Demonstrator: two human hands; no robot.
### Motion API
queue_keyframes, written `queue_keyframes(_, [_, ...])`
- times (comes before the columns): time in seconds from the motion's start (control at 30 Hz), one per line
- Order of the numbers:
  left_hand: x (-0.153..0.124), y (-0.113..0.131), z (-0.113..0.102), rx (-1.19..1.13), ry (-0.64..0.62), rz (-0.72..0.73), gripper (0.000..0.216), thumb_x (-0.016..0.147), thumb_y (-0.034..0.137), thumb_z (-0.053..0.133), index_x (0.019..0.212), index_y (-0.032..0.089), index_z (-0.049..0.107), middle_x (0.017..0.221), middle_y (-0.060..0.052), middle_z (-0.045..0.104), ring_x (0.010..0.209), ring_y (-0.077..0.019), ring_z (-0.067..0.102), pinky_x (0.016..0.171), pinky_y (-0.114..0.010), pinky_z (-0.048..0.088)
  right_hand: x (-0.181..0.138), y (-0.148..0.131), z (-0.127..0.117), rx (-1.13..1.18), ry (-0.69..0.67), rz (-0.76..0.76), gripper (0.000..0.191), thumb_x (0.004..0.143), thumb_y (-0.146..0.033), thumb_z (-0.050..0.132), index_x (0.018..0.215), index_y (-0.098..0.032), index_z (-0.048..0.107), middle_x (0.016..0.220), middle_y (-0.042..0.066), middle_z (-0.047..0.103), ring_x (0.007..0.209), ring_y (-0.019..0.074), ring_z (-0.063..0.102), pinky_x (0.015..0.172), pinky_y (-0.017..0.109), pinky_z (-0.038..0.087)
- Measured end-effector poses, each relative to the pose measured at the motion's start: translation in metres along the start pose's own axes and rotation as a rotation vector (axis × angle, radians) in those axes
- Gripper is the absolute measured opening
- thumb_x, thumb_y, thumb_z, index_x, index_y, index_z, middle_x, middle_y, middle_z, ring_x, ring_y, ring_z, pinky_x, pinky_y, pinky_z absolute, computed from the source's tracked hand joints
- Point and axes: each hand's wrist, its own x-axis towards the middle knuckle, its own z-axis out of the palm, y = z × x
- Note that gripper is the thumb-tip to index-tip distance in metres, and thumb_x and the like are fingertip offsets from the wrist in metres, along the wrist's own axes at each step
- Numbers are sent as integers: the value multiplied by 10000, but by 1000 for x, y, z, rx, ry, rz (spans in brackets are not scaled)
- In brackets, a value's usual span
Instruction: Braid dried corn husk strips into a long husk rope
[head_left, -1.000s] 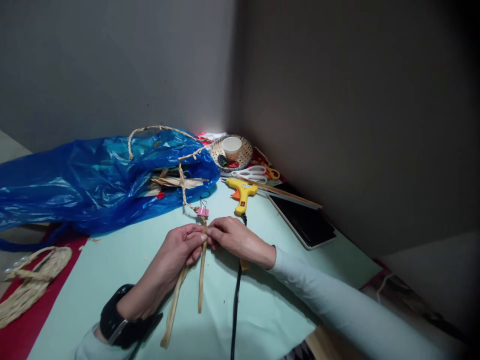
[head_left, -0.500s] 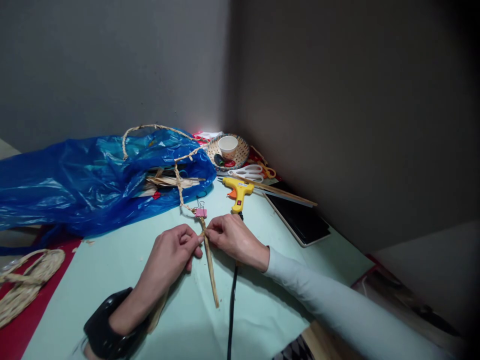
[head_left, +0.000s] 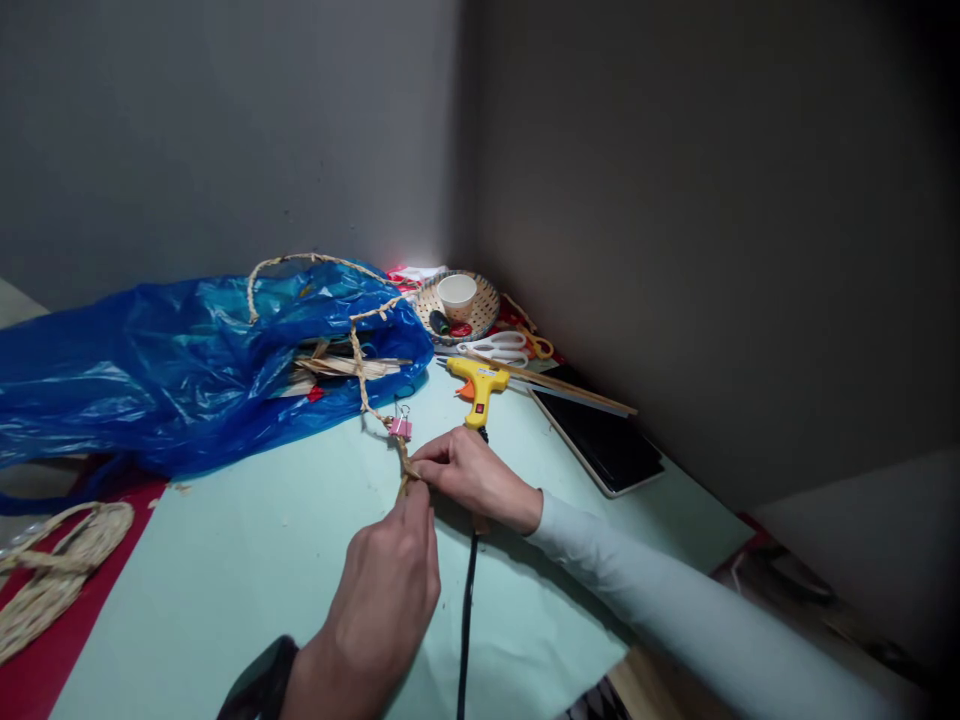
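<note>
A braided cord of dried plant fibre (head_left: 358, 365) runs from the blue bag down to a pink binder clip (head_left: 400, 428) that grips it on the table. Just below the clip, my right hand (head_left: 480, 478) pinches the fibre strands (head_left: 405, 458) between thumb and fingertips. My left hand (head_left: 386, 585) is closed on the same strands slightly lower, its back turned towards me. The lower ends of the strands are hidden behind the left hand. A black band (head_left: 259, 685) sits on my left wrist.
Past my hands lies a yellow glue gun (head_left: 478, 385), its black cable (head_left: 467, 620) running towards me. White scissors (head_left: 495, 347), a woven basket (head_left: 484, 310) with a cup, thin sticks (head_left: 570, 385) and a black tablet (head_left: 600, 440) are behind. The blue plastic bag (head_left: 150, 370) and coiled braid (head_left: 67, 570) lie left.
My left hand has moved right and turned over, now covering the strand end that hung free below. My right hand keeps its pinch in nearly the same spot.
</note>
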Motion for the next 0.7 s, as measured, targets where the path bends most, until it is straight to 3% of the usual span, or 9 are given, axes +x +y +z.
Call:
queue_keyframes(0.1, [-3,2,5,71,-47,-1,389,837,159,379,1137,118,622,1046,-267,706,771,-370,680,663,-414,393,0,-2,-2,40,-28,21,262,842,-155,537,666,-108,726,579,-11,605,582,105,476,557,206,326])
queue_keyframes(0.17, [-3,3,3,88,-71,5,322,837,171,406,1029,156,664,1068,-244,704,750,-349,672,650,-398,374,0,-3,-2,61,-42,34,256,844,-165,546,689,-101,739,604,3,643,584,108,504,568,203,349])
queue_keyframes(0.23, [1,1,-6,66,-71,15,208,841,251,476,809,198,674,936,-183,719,725,-328,644,656,-387,350,0,-2,-1,76,-46,44,248,844,-164,554,700,-94,743,619,12,663,574,102,506,575,198,363])
queue_keyframes(0.3, [8,-5,-18,1,-12,-2,246,838,352,526,651,219,613,772,-124,675,731,-314,600,685,-387,334,0,-1,-1,84,-39,47,240,843,-155,560,710,-91,748,617,15,666,562,94,486,572,195,359])
queue_keyframes(0.4, [23,-18,-32,-167,84,-82,241,850,404,507,744,208,598,803,-99,635,774,-283,557,734,-385,353,0,0,-1,92,-33,45,248,858,-166,554,734,-100,759,625,20,680,557,93,473,566,193,354])
queue_keyframes(0.47, [33,-27,-33,-339,0,-90,231,825,403,530,873,190,606,806,-71,640,760,-248,583,731,-358,406,-1,-1,0,102,-48,35,268,884,-181,528,759,-112,755,675,27,714,586,99,527,590,187,379])
queue_keyframes(0.57, [41,-34,-24,-585,-164,-92,258,821,400,504,889,167,591,705,-15,592,603,-165,556,609,-287,436,-1,-1,1,87,-70,25,277,904,-178,495,775,-116,732,745,37,747,637,106,586,614,180,402])
queue_keyframes(0.7, [43,-37,-14,-732,-200,-127,243,822,389,521,786,155,576,643,20,535,445,-70,303,436,-218,235,0,-5,-2,-24,-78,24,293,894,-164,484,742,-109,728,711,42,734,561,97,508,545,194,344])
